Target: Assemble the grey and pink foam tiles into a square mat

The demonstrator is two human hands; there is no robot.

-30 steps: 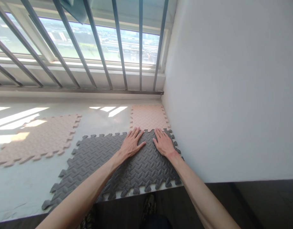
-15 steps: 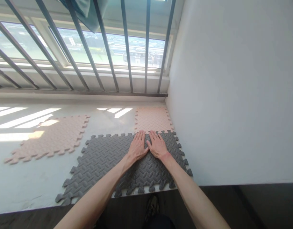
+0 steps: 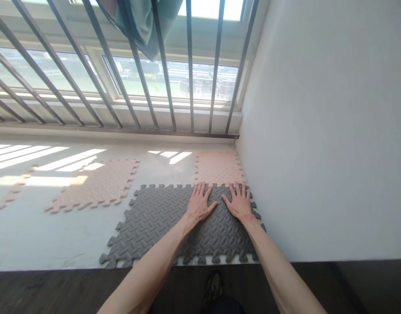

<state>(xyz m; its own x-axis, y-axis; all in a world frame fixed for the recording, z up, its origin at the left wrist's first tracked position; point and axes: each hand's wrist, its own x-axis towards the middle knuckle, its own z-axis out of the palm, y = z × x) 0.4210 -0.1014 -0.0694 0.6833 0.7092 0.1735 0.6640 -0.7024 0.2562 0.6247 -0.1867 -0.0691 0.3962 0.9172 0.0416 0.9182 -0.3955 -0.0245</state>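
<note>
The white wall (image 3: 327, 131) fills the whole side at my 3 o'clock. At 12 o'clock is a big window (image 3: 174, 83) with grey bars (image 3: 190, 65) standing in front of it, and a green cloth (image 3: 144, 22) hangs from the bars up high. Under the bars runs a long pale ledge (image 3: 56, 226) with stripes of sun on it at 10 o'clock.

On the ledge, right in front of me, lies the grey foam mat (image 3: 154, 222). It has bumpy puzzle teeth all round and lies flat in the corner, with its right edge close to the wall. Its near edge sits at the lip of the ledge. Off at 10 o'clock lies a bigger pink mat (image 3: 96, 185), apart from the grey one. At 12 o'clock, in the corner, is a small pink mat (image 3: 218, 168). Its near teeth meet the far teeth of the grey mat.

My left hand (image 3: 200, 205) lies flat on the grey mat, fingers spread wide and holding nothing. My right hand (image 3: 240, 204) lies flat just beside it, at 1 o'clock, also spread wide and holding nothing. My fingertips on both hands reach up to the seam where grey meets pink.

Down at 6 o'clock is the dark floor (image 3: 56, 292), and my shoe (image 3: 213, 285) peeks out.
</note>
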